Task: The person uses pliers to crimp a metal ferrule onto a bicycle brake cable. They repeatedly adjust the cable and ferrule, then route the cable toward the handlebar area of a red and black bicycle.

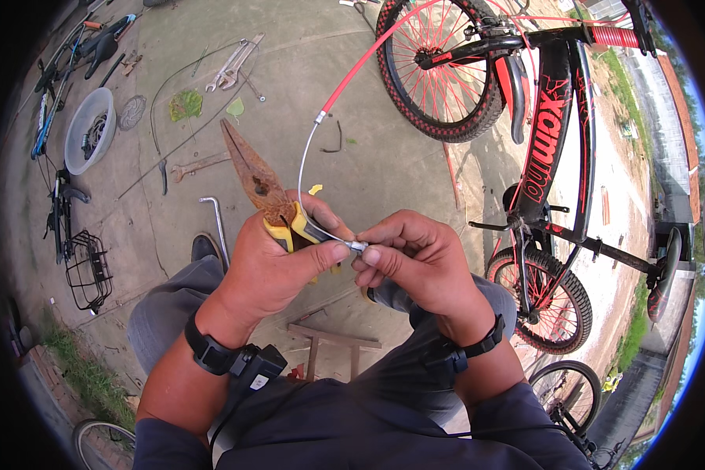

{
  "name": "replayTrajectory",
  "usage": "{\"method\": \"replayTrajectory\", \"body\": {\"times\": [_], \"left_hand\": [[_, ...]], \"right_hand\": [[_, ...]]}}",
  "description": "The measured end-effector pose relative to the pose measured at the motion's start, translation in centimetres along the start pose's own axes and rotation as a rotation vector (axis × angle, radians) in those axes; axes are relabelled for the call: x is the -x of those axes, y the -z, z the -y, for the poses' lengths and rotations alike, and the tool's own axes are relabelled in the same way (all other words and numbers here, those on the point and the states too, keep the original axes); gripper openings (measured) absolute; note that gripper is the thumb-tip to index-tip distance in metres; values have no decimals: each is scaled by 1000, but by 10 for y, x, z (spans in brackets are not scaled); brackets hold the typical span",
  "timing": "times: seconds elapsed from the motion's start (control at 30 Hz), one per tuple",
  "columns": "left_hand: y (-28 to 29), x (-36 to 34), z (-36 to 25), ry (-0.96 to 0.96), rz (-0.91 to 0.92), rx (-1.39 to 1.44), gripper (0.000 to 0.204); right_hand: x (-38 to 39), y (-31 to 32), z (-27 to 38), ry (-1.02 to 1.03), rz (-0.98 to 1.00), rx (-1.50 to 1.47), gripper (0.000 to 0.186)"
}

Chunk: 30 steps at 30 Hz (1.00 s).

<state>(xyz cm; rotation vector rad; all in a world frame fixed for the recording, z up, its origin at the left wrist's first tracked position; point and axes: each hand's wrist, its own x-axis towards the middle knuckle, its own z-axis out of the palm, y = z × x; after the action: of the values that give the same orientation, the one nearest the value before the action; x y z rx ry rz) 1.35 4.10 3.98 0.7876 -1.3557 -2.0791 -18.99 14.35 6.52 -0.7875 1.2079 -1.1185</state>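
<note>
My left hand (270,270) is closed around long-nose pliers (256,174) with rusty jaws and yellow-and-black handles; the jaws point away from me and grip nothing. Its thumb and forefinger also pinch a thin bare cable (301,160). My right hand (423,254) pinches a small silver metal fitting (356,246) at the cable's end, fingertips close to the left thumb. From there the cable curves up into red outer housing (356,78), tipped with a silver ferrule (319,117), which runs toward the black-and-red bicycle (554,102) on the right.
Wrenches (235,64), a bent metal rod (214,227) and loose cable lie on the concrete. A white tub (77,133) of parts and a black wire basket (88,270) stand at left. Between my legs is a small wooden frame (333,338). Another wheel (568,392) is lower right.
</note>
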Motion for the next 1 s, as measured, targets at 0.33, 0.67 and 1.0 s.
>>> {"method": "replayTrajectory", "body": {"times": [0.33, 0.67, 1.0], "left_hand": [[0, 0, 1, 13, -7, -5, 34], [-2, -2, 6, -19, -85, 55, 33], [6, -2, 2, 62, -74, 131, 23]], "right_hand": [[0, 0, -2, 0, -2, 1, 14], [-3, -4, -6, 112, -10, 62, 21], [0, -3, -2, 155, -116, 108, 20]]}}
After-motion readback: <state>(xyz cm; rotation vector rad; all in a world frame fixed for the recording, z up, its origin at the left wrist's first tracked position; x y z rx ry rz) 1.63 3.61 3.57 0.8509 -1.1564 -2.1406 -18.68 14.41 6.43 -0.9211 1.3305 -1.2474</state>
